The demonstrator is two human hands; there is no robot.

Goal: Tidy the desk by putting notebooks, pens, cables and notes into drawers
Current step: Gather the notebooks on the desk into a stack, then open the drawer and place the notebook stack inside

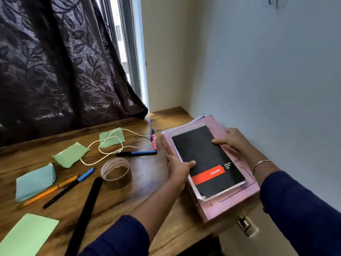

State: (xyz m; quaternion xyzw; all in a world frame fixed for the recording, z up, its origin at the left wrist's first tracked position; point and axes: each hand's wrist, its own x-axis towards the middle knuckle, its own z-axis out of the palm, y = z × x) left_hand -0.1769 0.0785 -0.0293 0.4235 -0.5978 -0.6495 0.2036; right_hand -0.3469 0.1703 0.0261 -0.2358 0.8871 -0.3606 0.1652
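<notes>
Desk: brown wooden desk (pixel 145 206) is sitting beside a dark curtain (pixel 55 71).
Books: black spiral pad (pixel 203 154) is lying on a pink notebook (pixel 239 197) at the desk's right end.
Left hand (pixel 177 168): is gripping both books' left edge, thumb pressing on the pad.
Right hand (pixel 229 139): is gripping their right edge, thumb on the pad.
Loose things: thin white cable (pixel 110 143) and green paper notes (pixel 71 154) are lying nearby.

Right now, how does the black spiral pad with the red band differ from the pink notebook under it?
The black spiral pad with the red band is smaller; the pink notebook juts out all round it. The pad lies on top, the pink notebook beneath. Both thumbs rest on the pad, not the notebook. Shared: both lie flat in one stack, gripped by the left hand and right hand.
</notes>
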